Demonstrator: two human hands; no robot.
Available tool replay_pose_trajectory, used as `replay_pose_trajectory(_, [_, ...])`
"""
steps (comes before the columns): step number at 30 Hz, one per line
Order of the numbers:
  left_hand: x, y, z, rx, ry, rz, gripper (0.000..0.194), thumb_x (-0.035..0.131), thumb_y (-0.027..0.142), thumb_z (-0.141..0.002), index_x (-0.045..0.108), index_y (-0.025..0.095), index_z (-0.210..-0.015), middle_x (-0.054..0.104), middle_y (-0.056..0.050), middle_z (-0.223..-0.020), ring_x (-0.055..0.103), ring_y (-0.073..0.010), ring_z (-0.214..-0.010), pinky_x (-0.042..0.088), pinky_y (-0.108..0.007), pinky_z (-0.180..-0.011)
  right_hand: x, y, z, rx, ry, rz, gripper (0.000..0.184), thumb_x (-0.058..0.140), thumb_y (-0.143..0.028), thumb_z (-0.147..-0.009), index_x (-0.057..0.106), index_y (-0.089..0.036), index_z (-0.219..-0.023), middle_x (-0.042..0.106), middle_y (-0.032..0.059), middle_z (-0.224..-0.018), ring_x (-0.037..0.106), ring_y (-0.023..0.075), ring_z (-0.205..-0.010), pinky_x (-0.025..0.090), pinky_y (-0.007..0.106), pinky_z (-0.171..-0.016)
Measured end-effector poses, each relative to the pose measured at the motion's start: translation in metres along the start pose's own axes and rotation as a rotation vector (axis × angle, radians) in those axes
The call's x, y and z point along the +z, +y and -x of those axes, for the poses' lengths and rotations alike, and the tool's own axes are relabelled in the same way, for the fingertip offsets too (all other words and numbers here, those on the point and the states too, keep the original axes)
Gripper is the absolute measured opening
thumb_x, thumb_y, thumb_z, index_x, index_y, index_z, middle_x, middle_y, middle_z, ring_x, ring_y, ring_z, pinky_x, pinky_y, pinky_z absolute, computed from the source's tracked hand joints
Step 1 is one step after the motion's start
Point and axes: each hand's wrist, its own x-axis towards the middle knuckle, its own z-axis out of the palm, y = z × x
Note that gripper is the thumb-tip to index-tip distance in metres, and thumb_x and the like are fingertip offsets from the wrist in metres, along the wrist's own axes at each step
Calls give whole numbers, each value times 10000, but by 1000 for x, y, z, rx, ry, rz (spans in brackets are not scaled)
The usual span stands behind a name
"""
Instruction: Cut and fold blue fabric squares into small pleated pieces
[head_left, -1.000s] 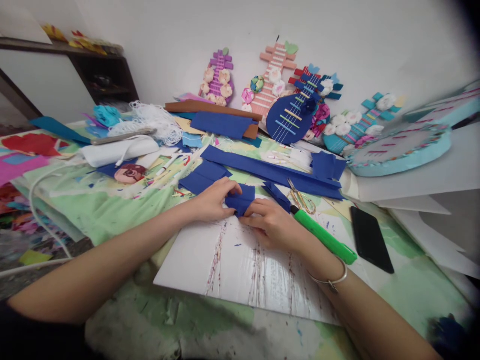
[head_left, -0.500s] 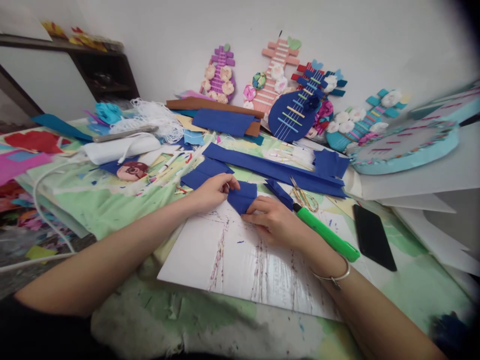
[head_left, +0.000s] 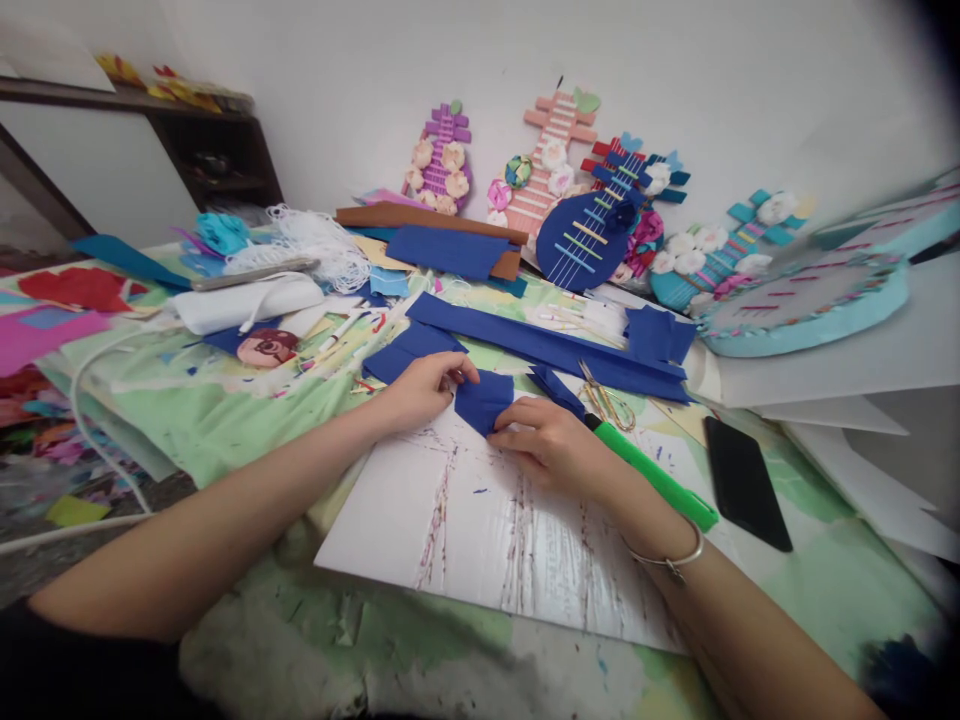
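Note:
A small folded piece of blue crepe paper [head_left: 484, 398] lies on the far part of a white board [head_left: 405, 520] streaked with brown and red marks. At its left edge my left hand [head_left: 429, 390] pinches it with curled fingers; the thumb is mostly hidden. The fingertips of my right hand [head_left: 551, 442] close on its lower right corner. Beside my right forearm rests a long green tool [head_left: 656, 475] with a black end. Gold-handled scissors [head_left: 609, 402] and a narrow folded blue strip [head_left: 556, 388] lie just beyond that hand.
More blue paper, including a long strip [head_left: 547, 345], lies behind my hands. A black phone [head_left: 746, 485] is at right. Decorated lute-shaped crafts, one dark blue [head_left: 581, 240], lean against the wall. White string [head_left: 311, 250] and a white roll [head_left: 247, 303] sit left.
My left thumb has drawn back from the blue piece's near edge. Both hands stay almost in place around the paper. The view shifts slightly.

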Motion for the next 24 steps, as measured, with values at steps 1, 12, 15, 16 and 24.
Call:
replay_pose_trajectory(1, [0, -1, 0, 47, 13, -45, 415, 391, -24, -613, 616, 174, -900, 653, -34, -925, 596, -179, -870, 478, -324, -776, 0, 2, 1, 5, 28, -15, 277, 486, -28, -789, 699, -177, -884, 678, 90, -949, 610, 192, -875, 501, 365, -809])
replay_pose_trajectory(12, [-3, 8, 7, 307, -13, -297, 144, 544, 136, -762, 662, 171, -836, 664, -62, -940, 601, -222, -930, 457, -369, -868, 8, 25, 14, 288, 282, -45, 316, 452, 9, -728, 686, -156, -863, 700, 83, -894, 629, 197, -842, 526, 344, -767])
replay_pose_trajectory(15, [-3, 13, 9, 360, -55, -228, 102, 598, 222, -797, 654, 181, -872, 663, -57, -1000, 601, -215, -968, 448, -363, -891, 8, 25, 11, 287, 250, -86, 399, 458, 17, -723, 669, -160, -1012, 684, 90, -996, 593, 213, -940, 507, 378, -832])
replay_pose_trajectory(16, [-3, 14, 10, 380, -82, -205, 112, 611, 239, -803, 652, 186, -893, 662, -55, -1013, 599, -212, -977, 444, -363, -899, 8, 25, 10, 283, 224, -96, 409, 464, 13, -731, 659, -158, -1046, 673, 97, -1024, 577, 219, -962, 500, 392, -849])
replay_pose_trajectory(24, [4, 7, 8, 482, -203, -114, 380, 385, -21, -805, 644, 207, -962, 680, -40, -1048, 588, -183, -1062, 441, -374, -939, 6, 16, 6, 290, 39, -103, 452, 447, 1, -788, 570, -170, -1188, 566, 121, -1113, 501, 228, -1014, 445, 432, -902])
